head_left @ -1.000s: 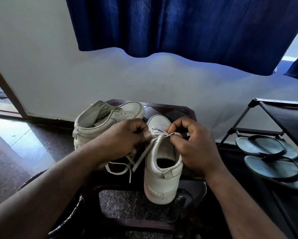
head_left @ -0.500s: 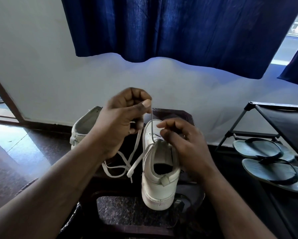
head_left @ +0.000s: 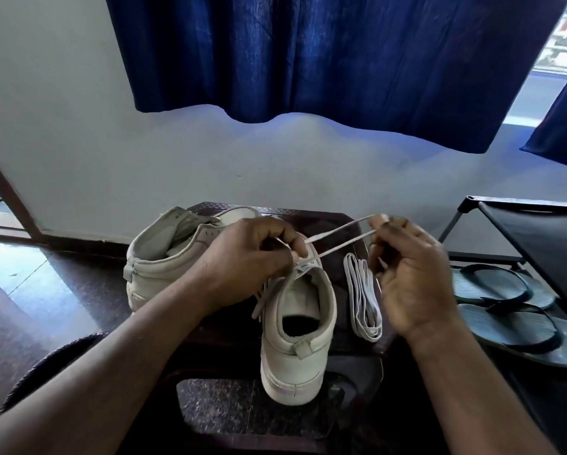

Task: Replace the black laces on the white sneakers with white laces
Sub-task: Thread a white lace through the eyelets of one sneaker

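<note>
Two white sneakers sit on a small dark table [head_left: 324, 215]. The near sneaker [head_left: 296, 339] stands upright, heel toward the viewer, at the table's near edge. Behind it to the left lies the second sneaker [head_left: 163, 267]. The left hand [head_left: 246, 261] is curled over its tongue, pinching the white lace [head_left: 341, 239]. The right hand [head_left: 410, 280] pinches that lace's two strands, taut to its right. One folded lace bundle [head_left: 362, 297] lies just right. Farther right are two flip-flops [head_left: 505, 310].

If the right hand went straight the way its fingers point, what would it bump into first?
Probably the white wall. The right hand, pinching the white lace, points forward; nothing else shows in between, though depth is unclear.
</note>
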`<state>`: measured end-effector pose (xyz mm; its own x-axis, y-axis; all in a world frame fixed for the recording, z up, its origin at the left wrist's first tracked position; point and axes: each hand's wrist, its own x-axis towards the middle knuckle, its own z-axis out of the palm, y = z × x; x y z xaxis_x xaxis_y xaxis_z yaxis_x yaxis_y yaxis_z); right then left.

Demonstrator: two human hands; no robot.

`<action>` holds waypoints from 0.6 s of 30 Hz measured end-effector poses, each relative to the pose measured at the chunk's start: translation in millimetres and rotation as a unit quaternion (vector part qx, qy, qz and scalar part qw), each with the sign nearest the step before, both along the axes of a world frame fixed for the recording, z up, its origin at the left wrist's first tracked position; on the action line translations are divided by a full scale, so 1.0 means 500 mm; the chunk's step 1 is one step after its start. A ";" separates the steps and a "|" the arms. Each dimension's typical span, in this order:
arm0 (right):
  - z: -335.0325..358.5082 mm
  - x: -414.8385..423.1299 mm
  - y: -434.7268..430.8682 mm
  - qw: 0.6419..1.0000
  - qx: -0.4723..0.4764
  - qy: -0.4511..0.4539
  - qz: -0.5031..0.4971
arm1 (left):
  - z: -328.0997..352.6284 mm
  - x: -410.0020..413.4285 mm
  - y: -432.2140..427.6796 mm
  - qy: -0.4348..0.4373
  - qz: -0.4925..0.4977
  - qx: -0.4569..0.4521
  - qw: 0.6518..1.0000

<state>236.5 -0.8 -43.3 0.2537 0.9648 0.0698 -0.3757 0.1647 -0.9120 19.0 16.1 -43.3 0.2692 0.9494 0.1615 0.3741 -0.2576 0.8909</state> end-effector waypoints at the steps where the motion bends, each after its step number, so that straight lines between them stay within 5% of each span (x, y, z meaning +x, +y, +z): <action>1: 0.000 0.015 0.004 1.000 -0.007 0.019 -0.013 | 0.000 0.001 -0.001 0.011 -0.002 0.001 1.000; 6: -0.005 0.070 0.018 0.991 -0.008 0.081 -0.110 | 0.007 0.011 -0.010 0.046 -0.019 -0.007 0.999; 11: -0.013 0.096 0.036 0.947 0.026 0.037 -0.317 | 0.006 0.012 -0.008 -0.016 -0.042 -0.044 0.998; 15: -0.034 0.069 0.033 0.877 -0.001 -0.279 -0.390 | 0.006 0.014 -0.005 -0.094 -0.082 -0.064 0.990; 18: -0.035 0.017 0.014 0.844 0.116 -0.448 -0.271 | 0.006 0.017 -0.005 -0.129 -0.097 -0.065 0.985</action>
